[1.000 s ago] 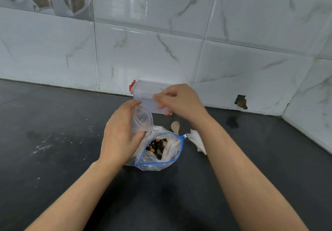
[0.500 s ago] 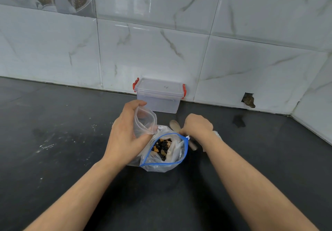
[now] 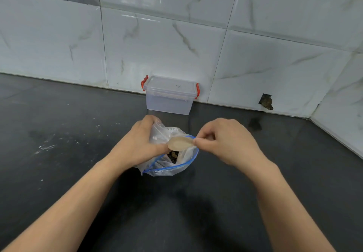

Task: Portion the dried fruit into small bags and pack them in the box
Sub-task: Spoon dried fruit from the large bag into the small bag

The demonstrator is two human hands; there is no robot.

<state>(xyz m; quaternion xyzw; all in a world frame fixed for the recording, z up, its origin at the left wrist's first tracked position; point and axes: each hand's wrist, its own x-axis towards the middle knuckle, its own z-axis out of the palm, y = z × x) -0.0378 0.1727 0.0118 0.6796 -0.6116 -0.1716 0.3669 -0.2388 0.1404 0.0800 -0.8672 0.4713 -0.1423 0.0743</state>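
Nearest the camera, the big bag (image 3: 172,165) with the blue zip rim sits open on the dark counter (image 3: 78,173), dried fruit (image 3: 173,155) visible low inside it. The left hand (image 3: 137,145) curls around a small clear bag (image 3: 159,134), holding it at the big bag's far-left edge. The right hand (image 3: 225,143) pinches the handle of a pale spoon (image 3: 179,143), its bowl hovering empty over the opening. The scoop probably goes best if the spoon dips deep, lifts level, and the left fingers spread the small bag's mouth wide just beside it, so nothing spills on the counter. Farther back, against the tiled wall, the clear box (image 3: 170,99) stands with its red-clipped lid on; it will need opening before packing.
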